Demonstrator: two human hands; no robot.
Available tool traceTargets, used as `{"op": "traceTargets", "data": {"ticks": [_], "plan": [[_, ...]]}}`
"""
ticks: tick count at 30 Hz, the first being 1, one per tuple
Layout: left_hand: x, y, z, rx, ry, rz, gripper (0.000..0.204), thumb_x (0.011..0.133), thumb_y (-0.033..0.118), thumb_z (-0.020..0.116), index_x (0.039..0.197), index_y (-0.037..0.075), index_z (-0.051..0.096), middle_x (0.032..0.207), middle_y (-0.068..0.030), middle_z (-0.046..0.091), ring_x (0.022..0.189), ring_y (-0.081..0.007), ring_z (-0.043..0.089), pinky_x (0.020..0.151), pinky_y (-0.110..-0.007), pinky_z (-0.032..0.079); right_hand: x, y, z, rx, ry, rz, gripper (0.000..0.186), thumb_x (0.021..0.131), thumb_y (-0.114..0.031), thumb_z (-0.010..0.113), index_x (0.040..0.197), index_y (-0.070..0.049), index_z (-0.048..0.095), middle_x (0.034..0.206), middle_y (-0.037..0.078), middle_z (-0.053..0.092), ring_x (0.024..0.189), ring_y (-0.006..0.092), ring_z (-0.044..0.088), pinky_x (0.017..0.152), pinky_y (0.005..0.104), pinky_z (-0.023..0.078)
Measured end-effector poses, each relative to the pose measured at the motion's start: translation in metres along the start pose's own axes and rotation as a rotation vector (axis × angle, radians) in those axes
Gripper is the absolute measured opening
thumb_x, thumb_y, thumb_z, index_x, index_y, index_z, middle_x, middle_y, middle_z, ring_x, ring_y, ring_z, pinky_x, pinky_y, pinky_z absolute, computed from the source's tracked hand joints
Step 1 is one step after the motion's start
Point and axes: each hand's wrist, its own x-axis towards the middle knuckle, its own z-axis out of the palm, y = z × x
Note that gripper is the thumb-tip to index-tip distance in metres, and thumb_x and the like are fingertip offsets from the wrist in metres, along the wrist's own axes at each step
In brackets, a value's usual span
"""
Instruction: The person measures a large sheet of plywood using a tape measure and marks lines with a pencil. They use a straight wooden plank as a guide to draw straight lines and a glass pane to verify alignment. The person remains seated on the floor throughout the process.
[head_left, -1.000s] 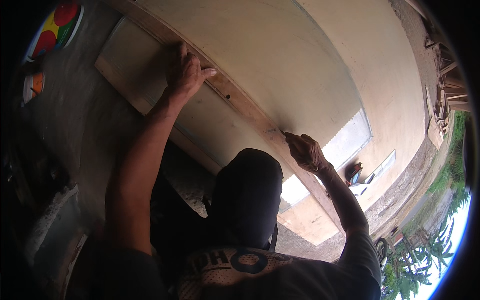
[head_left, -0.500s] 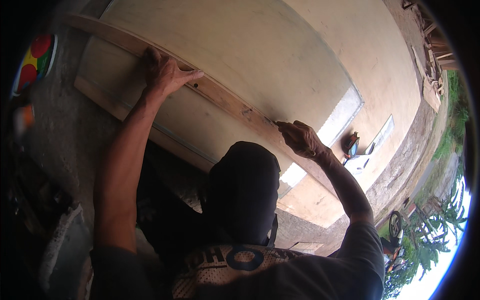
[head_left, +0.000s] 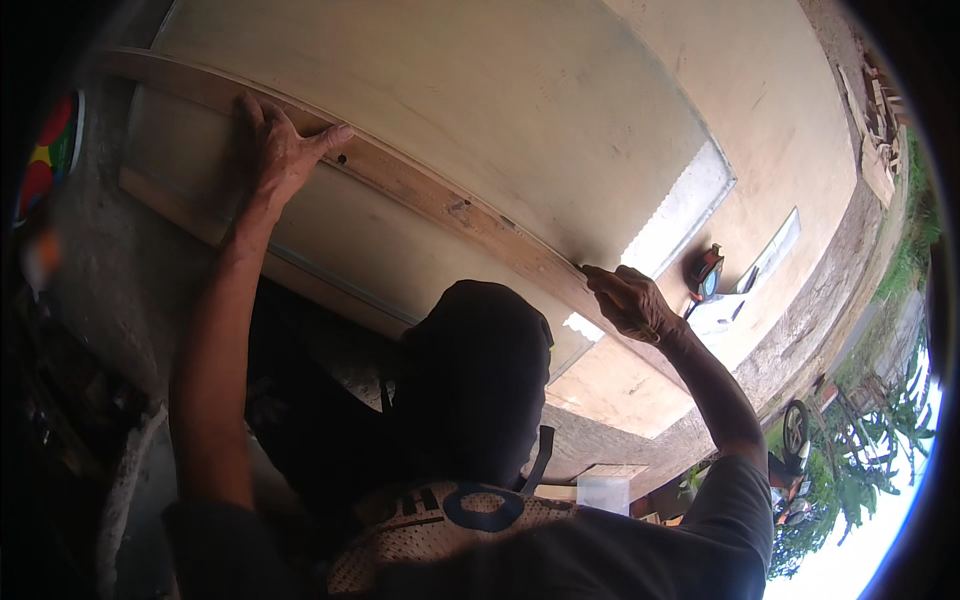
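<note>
A long wooden strip point(head_left: 400, 190) lies slantwise across a large glass-like sheet point(head_left: 440, 90) with thin greyish edges. Toward its left end my left hand point(head_left: 285, 155) presses down on the strip, thumb stretched out and fingers spread, close to a dark hole in the wood. Farther right, my right hand point(head_left: 630, 303) is closed around a small thin tool whose dark tip point(head_left: 581, 267) meets the strip's far edge. Most of that tool is hidden in the fingers, so its kind cannot be made out. Bright white reflections show on the sheet's right end.
Under the sheet lies a plywood board point(head_left: 790, 110). On it, right of my right hand, are a tape measure point(head_left: 705, 272) and a narrow glass-like offcut point(head_left: 772, 248). A person in a dark cap point(head_left: 475, 370) fills the lower middle. Scrap wood point(head_left: 880, 150) lies at the far right.
My right hand has slid rightward along the strip's edge with the small tool. My left hand keeps its place beside the hole. The whole view has shifted slightly.
</note>
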Motion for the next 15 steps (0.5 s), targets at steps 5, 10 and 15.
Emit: {"op": "traceTargets", "data": {"ticks": [5,10,15], "plan": [[0.002,-0.003,0.000,0.007,0.047,0.044,0.149,0.066,0.073,0.082,0.139,-0.034,0.008,0.153,-0.0460,0.006,0.148,-0.0514,0.015,0.121,-0.046,0.027,-0.076,0.024,-0.003,-0.034,-0.071,0.078,0.026,0.081,0.001,0.069,0.104,-0.008,0.061,0.106,0.010,0.073,0.075,0.0262,0.067,0.071,0.0384,0.055],[0.004,0.000,-0.003,0.054,0.012,0.004,0.147,0.067,0.073,0.081,0.138,-0.035,0.012,0.152,-0.0448,0.010,0.147,-0.0521,0.018,0.121,-0.045,0.028,-0.123,0.036,-0.010,-0.083,-0.117,0.091,0.028,0.079,0.000,0.069,0.105,-0.009,0.061,0.107,0.011,0.073,0.073,0.0263,0.066,0.069,0.0382,0.054],[0.007,0.006,-0.013,-0.044,-0.103,-0.001,0.140,0.069,0.069,0.082,0.140,-0.032,0.017,0.156,-0.0453,0.000,0.150,-0.0535,0.005,0.124,-0.048,0.020,-0.133,0.031,-0.013,-0.085,-0.176,0.223,0.023,0.081,-0.003,0.070,0.101,-0.008,0.060,0.108,0.011,0.074,0.074,0.0263,0.066,0.071,0.0375,0.054]]}}
